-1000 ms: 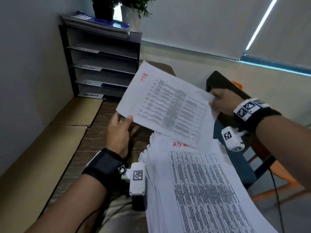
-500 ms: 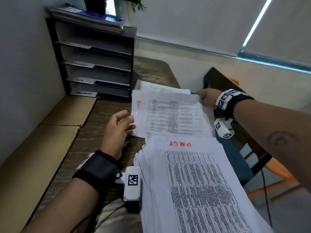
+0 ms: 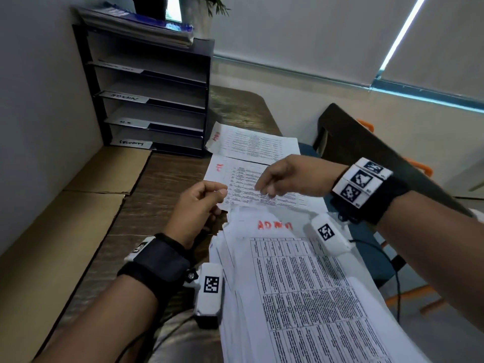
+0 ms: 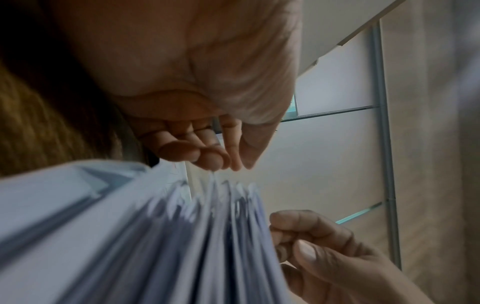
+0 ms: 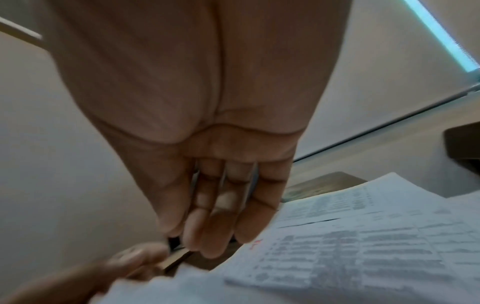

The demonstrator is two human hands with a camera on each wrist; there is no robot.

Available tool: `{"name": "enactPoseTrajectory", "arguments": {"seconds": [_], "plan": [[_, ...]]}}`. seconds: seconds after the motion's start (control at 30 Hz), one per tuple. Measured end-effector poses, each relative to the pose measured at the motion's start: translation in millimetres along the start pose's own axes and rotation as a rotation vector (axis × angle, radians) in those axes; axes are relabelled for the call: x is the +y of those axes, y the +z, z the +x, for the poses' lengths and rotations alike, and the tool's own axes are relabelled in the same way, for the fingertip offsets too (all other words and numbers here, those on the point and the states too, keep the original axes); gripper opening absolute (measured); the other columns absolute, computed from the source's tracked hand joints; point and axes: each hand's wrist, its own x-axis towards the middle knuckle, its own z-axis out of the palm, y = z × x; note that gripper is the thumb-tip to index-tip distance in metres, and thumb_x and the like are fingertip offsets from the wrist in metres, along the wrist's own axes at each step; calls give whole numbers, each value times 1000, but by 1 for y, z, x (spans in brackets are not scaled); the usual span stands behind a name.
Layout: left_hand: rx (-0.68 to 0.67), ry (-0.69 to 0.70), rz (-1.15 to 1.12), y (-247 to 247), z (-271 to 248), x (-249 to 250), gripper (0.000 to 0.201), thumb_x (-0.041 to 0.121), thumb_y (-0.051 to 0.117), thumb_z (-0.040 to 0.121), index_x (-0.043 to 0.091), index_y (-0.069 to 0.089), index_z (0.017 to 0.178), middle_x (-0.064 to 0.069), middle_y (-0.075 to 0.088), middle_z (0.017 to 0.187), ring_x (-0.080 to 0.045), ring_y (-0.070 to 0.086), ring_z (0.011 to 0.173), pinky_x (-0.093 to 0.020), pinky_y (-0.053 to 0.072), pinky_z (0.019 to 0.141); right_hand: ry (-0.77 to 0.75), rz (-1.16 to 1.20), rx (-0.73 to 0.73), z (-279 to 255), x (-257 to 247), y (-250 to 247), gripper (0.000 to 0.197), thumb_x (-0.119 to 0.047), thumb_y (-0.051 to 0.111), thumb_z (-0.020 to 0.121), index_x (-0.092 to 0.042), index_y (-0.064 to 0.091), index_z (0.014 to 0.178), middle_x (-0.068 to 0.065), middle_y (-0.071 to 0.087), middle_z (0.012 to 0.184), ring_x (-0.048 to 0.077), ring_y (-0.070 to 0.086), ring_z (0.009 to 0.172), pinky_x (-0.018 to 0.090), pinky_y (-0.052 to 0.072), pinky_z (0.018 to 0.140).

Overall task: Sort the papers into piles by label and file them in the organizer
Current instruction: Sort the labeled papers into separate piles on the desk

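Observation:
A sheet marked HR in red (image 3: 288, 200) (image 5: 337, 246) lies flat on the wooden table. Beyond it lies another red-labelled sheet (image 3: 256, 145) (image 5: 350, 195). My right hand (image 3: 267, 187) (image 5: 215, 232) hovers over the HR sheet with relaxed fingers, holding nothing. My left hand (image 3: 209, 197) (image 4: 207, 152) sits at that sheet's near left corner, fingers loosely curled and empty. A thick stack of papers (image 3: 301, 284) (image 4: 182, 236), topped by a sheet marked ADMIN, lies in front of me. The black organizer (image 3: 157, 82) stands at the back left, with shelves tagged ADMIN, HR and SECURITY.
Folders (image 3: 136, 22) and potted plants sit on top of the organizer. Flat cardboard (image 3: 86, 195) covers the table's left side along the wall. A dark chair back (image 3: 366, 142) stands past the table's right edge.
The HR sheet, held up in both hands a second ago, now lies on the table. Both hands have let go, and my right hand has moved left over it.

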Motion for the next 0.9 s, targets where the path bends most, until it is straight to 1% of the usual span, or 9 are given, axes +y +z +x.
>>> {"name": "enactPoseTrajectory", "arguments": {"seconds": [0.07, 0.17, 0.27, 0.33, 0.47, 0.57, 0.73, 0.77, 0.9], "plan": [[-47, -28, -29, 3, -3, 2, 7, 17, 69, 92, 12, 73, 95, -2, 58, 64, -10, 49, 49, -23, 39, 46, -29, -106, -29, -10, -11, 15, 28, -10, 67, 92, -25, 72, 114, -8, 74, 106, 5, 67, 98, 18, 49, 89], [-126, -13, -41, 5, -5, 0, 4, 14, 71, 90, 11, 73, 87, 2, 60, 64, -7, 49, 50, -21, 38, 49, -20, -230, 3, -16, -14, 34, 32, -10, 63, 92, -24, 70, 120, -10, 70, 113, 5, 63, 99, 21, 48, 91], [-188, 14, -20, 5, -7, 1, 3, 14, 75, 86, 11, 74, 83, 0, 60, 68, -8, 47, 56, -21, 39, 54, -2, -213, 70, -17, -7, 52, 32, -12, 63, 92, -23, 67, 122, -11, 62, 112, 10, 62, 100, 29, 50, 93], [-207, 32, -4, 5, -9, 2, 1, 9, 75, 85, 8, 74, 85, 2, 64, 69, -5, 52, 57, -18, 42, 55, -4, -206, 119, -16, -3, 61, 30, -17, 67, 91, -23, 67, 120, -10, 58, 112, 12, 60, 100, 29, 49, 92], [-214, 67, 72, 5, -9, 1, 5, 4, 74, 85, 7, 75, 89, 2, 69, 76, -2, 56, 58, -15, 44, 58, -3, -139, 236, -17, -7, 67, 17, -12, 68, 88, -21, 69, 103, -8, 61, 101, 6, 61, 81, 23, 50, 78], [-208, 71, 117, 4, -7, 0, 8, 2, 71, 86, 9, 75, 89, 4, 66, 71, -1, 51, 54, -14, 42, 55, 16, -49, 226, -18, -11, 67, 13, -6, 66, 88, -17, 66, 94, -3, 69, 87, 0, 60, 58, 16, 49, 60], [-246, 59, 183, 4, -8, 0, 21, -2, 62, 87, 15, 73, 81, 6, 62, 65, -3, 47, 54, -17, 39, 55, 32, 29, 173, -23, -9, 70, 14, -11, 72, 87, -17, 61, 93, -6, 68, 78, -5, 57, 54, 10, 44, 53], [-252, 66, 196, 4, -8, 0, 21, -3, 62, 87, 15, 72, 80, 7, 62, 66, -3, 48, 55, -17, 39, 56, 37, 35, 170, -23, -8, 70, 13, -11, 72, 88, -16, 61, 92, -5, 68, 77, -1, 58, 55, 13, 46, 54], [-311, 73, 198, 0, -8, 0, 21, -9, 62, 86, 11, 68, 81, 9, 60, 62, -4, 46, 54, -18, 39, 56, 52, 17, 202, -22, -1, 71, 6, -13, 70, 90, -14, 64, 92, 6, 71, 82, 18, 63, 65, 37, 54, 64]]}}
